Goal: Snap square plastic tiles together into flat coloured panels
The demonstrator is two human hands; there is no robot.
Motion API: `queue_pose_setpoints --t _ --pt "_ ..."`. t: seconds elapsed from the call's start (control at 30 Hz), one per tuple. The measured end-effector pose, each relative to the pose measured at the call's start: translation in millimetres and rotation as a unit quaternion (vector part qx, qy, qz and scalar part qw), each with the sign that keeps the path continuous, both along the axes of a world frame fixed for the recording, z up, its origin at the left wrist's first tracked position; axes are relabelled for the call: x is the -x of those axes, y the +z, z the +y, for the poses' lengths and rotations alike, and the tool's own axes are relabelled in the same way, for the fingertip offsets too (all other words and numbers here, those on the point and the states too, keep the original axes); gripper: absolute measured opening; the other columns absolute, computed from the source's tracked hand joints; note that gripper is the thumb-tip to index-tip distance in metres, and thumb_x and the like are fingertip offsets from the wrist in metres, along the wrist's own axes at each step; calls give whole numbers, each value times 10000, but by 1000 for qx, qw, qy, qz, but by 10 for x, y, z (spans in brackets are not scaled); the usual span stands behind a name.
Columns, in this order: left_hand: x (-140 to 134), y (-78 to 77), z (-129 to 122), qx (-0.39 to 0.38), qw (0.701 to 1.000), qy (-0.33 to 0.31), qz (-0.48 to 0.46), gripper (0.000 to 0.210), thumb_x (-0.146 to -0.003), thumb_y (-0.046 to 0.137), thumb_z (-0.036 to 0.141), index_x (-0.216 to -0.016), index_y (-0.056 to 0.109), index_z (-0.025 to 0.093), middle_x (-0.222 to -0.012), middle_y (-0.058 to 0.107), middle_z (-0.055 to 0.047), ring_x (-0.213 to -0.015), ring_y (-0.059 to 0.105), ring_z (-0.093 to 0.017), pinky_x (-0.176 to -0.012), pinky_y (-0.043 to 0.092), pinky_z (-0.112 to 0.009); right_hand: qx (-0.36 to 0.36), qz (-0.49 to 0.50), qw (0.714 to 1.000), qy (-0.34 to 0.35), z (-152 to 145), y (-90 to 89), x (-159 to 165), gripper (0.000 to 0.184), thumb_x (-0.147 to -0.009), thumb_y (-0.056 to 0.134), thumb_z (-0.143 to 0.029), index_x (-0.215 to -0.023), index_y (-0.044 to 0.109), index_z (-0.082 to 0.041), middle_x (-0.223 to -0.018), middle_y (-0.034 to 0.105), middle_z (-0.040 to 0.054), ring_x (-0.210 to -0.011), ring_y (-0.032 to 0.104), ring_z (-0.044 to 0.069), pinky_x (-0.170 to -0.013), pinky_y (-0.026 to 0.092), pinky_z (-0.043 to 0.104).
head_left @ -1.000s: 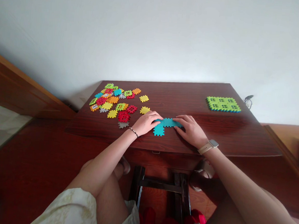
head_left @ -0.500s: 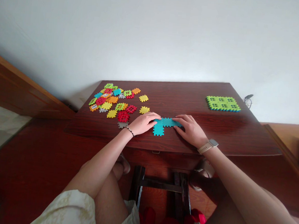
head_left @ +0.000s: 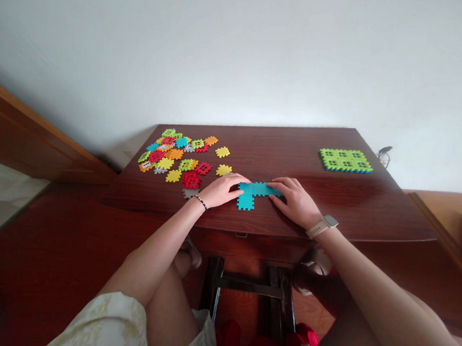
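While both hands pin the work flat, keep pressure straight down so the toothed edges seat instead of riding up; judged from the pose, you're pressing tiles together. Left to right: loose pile of colored tiles [head_left: 178, 157] sits at the table's far left, well apart from your hands. Your left hand [head_left: 222, 190] lies fingers-down, flat rather than closed, on the left end of the teal tile assembly [head_left: 253, 192]. That assembly is an L: a short row with one tile hanging toward you, notched edges, flat near the front edge of the wooden table [head_left: 372, 205]. Your right hand [head_left: 296, 201] presses its right end, fingers spread on top, not clamped around it. Green tile panel [head_left: 344, 160] rests far right.
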State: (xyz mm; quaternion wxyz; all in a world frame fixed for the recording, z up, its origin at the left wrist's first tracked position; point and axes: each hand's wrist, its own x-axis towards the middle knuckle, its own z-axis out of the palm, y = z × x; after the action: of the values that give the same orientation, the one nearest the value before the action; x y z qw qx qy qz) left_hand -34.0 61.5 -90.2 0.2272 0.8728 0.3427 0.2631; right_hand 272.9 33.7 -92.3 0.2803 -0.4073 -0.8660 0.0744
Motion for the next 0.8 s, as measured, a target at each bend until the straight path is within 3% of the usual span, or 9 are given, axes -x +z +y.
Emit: queue_pose_setpoints --t 0.43,0.8 --pt "-37 34 -12 -5 1000 0 -9 309 -1037 669 240 -1344 694 253 -1330 725 -89 -1245 686 -241 -1138 544 -458 5 1 1000 -1 -5 14 4 352 -1043 586 -328 -1367 710 -270 -1313 688 143 -1228 626 361 -1101 550 589" --pt "-169 -15 -37 -63 997 36 32 319 -1013 720 309 -1324 695 246 -1210 684 -91 -1169 669 -265 -1081 557 -452 -2 1 1000 5 11 -14 0 351 -1045 582 -327 -1370 701 -268 -1316 684 140 -1222 623 356 -1102 549 593"
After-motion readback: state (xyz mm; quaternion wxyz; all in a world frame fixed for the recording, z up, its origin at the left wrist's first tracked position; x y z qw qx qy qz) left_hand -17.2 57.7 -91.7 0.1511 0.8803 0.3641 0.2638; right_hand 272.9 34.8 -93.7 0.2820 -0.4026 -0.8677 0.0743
